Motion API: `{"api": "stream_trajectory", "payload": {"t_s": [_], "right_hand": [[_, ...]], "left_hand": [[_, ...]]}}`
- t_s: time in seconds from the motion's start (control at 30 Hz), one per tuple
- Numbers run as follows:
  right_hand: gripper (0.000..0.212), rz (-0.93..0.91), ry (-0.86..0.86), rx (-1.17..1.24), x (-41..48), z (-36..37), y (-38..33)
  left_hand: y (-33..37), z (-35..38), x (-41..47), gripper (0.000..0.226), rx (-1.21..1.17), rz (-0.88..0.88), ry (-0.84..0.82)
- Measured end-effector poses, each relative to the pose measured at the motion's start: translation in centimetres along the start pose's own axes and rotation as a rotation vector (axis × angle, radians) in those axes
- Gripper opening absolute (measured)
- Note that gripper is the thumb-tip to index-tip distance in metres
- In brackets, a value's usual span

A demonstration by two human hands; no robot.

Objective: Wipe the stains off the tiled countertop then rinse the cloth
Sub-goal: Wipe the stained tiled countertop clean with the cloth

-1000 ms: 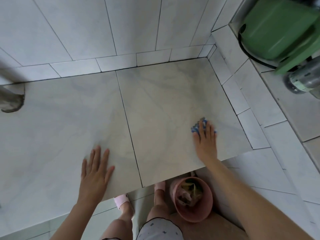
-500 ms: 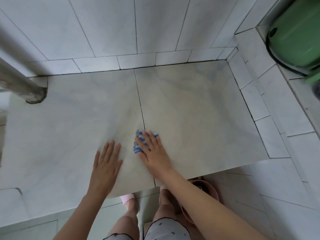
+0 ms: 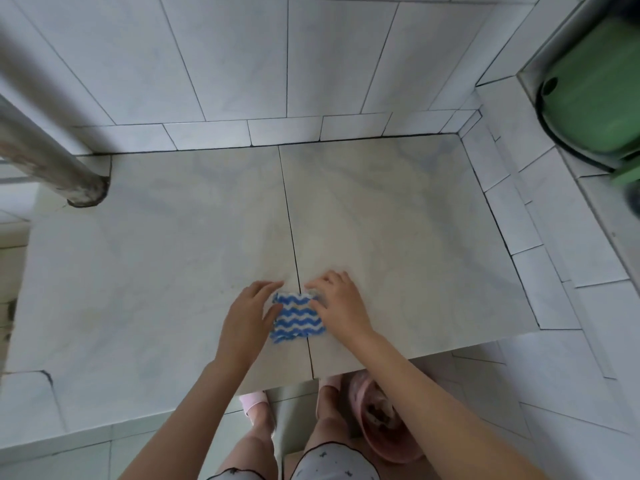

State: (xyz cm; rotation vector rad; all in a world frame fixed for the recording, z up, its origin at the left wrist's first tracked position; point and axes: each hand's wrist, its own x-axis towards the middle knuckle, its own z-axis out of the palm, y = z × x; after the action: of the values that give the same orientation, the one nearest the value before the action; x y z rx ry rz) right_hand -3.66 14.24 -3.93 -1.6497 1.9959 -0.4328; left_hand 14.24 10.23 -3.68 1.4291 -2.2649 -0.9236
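My left hand (image 3: 246, 320) and right hand (image 3: 341, 306) rest with fingers loosely spread on either edge of the blue-and-white zigzag cloth (image 3: 298, 317), lying flat low in the frame's centre on the pale marble-tiled tabletop (image 3: 156, 258), across its grout seam.

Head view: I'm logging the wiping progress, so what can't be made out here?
- Stains on the countertop: too faint or small to tell.
- Cloth edges: covered by the left hand and right hand; their grip is unclear.
- Pink bucket contents: partly behind the right forearm.
- Green object: cut off by the right edge.
- Sink or tap: none visible.
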Motion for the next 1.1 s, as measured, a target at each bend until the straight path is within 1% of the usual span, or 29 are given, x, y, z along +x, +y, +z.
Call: {"api": "stream_trajectory", "payload": {"t_s": [0.1, 0.2, 0.27, 0.37, 0.47, 0.53, 0.57, 0.63, 0.7, 0.77, 0.83, 0.9, 0.97, 1.03, 1.1], "right_hand": [[0.026, 0.025, -0.050, 0.002, 0.1, 0.4, -0.3], [0.017, 0.051, -0.011, 0.046, 0.0, 0.5, -0.4], [0.012, 0.048, -0.007, 0.053, 0.0, 0.2, -0.5], [0.011, 0.033, 0.053, 0.093, 0.6, -1.2, -0.5], [0.011, -0.034, 0.256, 0.151, 1.5, -3.6, -0.6], [0.011, -0.085, 0.349, 0.127, 1.9, -5.1, -0.7], [0.012, -0.100, 0.364, 0.089, 2.0, -5.5, -0.6], [0.019, -0.088, 0.339, 0.019, 1.4, -5.3, 0.4], [0.023, -0.039, 0.259, -0.028, -0.6, -3.9, 1.7], [0.021, -0.014, 0.196, -0.058, -3.3, -2.4, 2.9], [0.025, -0.008, 0.201, -0.046, -5.0, -1.5, 3.4], [0.033, 0.025, 0.219, -0.005, -5.0, -1.2, 3.4], [0.044, 0.046, 0.223, 0.041, -4.1, -1.2, 2.9], [0.054, 0.035, 0.171, 0.059, -2.6, -1.0, 1.9], [0.061, 0.018, 0.091, 0.012, -1.0, -0.4, 1.0]], "left_hand": [[0.6, 0.5, 1.0, 0.031, 0.023, -0.049, -0.072], [0.3, 0.7, 1.5, 0.021, 0.029, -0.069, -0.123], [0.4, 0.5, 1.6, 0.017, 0.032, -0.055, -0.118], [1.2, -0.3, 2.1, 0.011, -0.023, -0.016, -0.036], [2.9, -1.4, 3.4, 0.012, -0.174, 0.056, 0.093], [4.3, -1.8, 4.2, 0.014, -0.162, 0.134, 0.177], [4.6, -1.7, 4.5, 0.015, -0.150, 0.158, 0.185], [4.4, -0.9, 4.2, 0.016, -0.119, 0.182, 0.124], [3.3, 0.5, 2.6, 0.014, -0.036, 0.193, 0.023], [2.1, 1.4, 0.5, 0.015, 0.002, 0.147, -0.006], [0.9, 1.4, -0.9, 0.017, -0.008, 0.071, 0.032], [-0.5, 0.8, -1.5, 0.025, 0.019, 0.040, 0.104], [-2.3, 0.2, -1.8, 0.027, 0.077, -0.010, 0.181], [-3.9, -0.5, -2.1, 0.035, 0.131, -0.113, 0.240], [-5.5, -1.0, -2.8, 0.046, 0.207, -0.240, 0.269]]}}
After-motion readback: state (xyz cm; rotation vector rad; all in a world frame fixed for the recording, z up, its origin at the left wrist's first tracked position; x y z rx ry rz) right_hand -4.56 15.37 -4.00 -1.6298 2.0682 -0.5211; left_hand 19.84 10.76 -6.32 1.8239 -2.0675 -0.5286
